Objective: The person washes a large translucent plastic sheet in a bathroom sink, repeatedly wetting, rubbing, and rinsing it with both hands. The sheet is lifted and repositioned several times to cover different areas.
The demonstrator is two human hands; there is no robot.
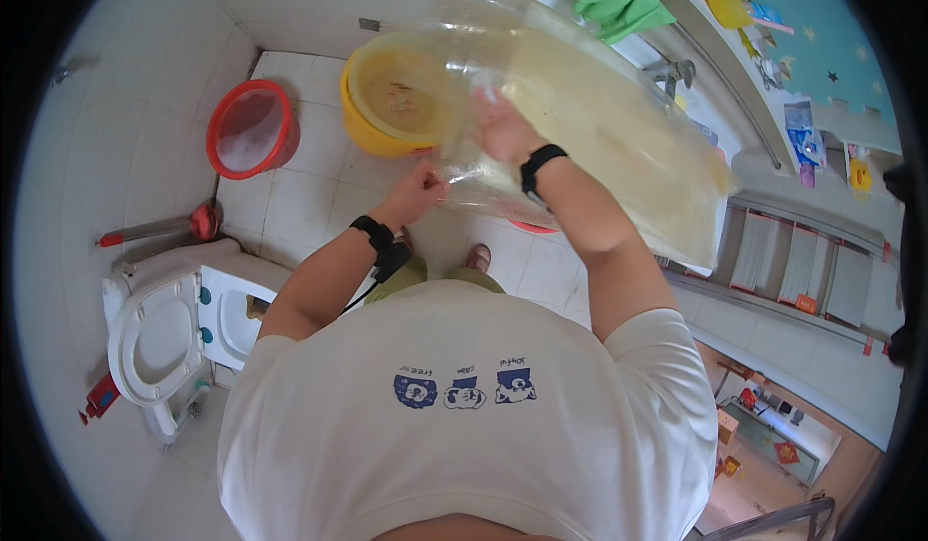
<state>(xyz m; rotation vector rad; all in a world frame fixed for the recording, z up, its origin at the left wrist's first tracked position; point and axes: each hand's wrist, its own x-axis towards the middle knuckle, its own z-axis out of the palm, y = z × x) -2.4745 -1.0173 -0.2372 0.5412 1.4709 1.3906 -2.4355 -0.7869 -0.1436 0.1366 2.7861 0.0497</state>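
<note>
A large clear, yellowish plastic sheet (pixel 599 125) is spread out at a slant in front of me and to the right. My left hand (pixel 420 193) is closed on its near left edge, fingers pinched. On the sheet's left part lies my right hand (pixel 503 127), its fingers stretched out flat; a white patch at the fingertips could be suds or glare, I cannot tell which. Left of the sheet, partly behind its edge, stands a yellow basin (pixel 360 125) with another yellowish basin (pixel 396 87) inside it.
A red bucket (pixel 290 135) with suds stands on the tiles at left. Nearer are a plunger (pixel 159 230) and a toilet (pixel 121 348) with its lid up. At right are a tap (pixel 677 72), a green cloth (pixel 619 4), a shelf of toiletries and a folded ladder (pixel 793 261).
</note>
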